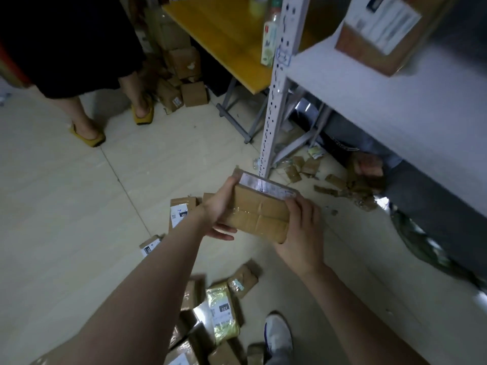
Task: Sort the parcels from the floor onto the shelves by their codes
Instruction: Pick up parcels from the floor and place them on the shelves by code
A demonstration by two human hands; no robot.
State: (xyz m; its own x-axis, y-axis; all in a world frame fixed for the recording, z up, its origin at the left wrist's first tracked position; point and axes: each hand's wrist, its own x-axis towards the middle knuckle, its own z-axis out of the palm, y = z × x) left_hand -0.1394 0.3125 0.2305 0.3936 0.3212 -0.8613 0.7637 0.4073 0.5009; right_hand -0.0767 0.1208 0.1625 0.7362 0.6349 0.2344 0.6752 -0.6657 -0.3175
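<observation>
both hands grasp a flat parcel (259, 214): left hand (221, 209) on one short end, right hand (303, 233) opposite; the shelf (395, 106) lies up-right, nearer the right hand.

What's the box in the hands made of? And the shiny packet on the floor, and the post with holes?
The box, gripped by the left hand and right hand, looks like brown cardboard: dull, with flap seams and glossy clear tape. The packet looks like plastic film, since it glints and crinkles. The post is probably painted metal: smooth, pale, punched with rows of holes.
</observation>
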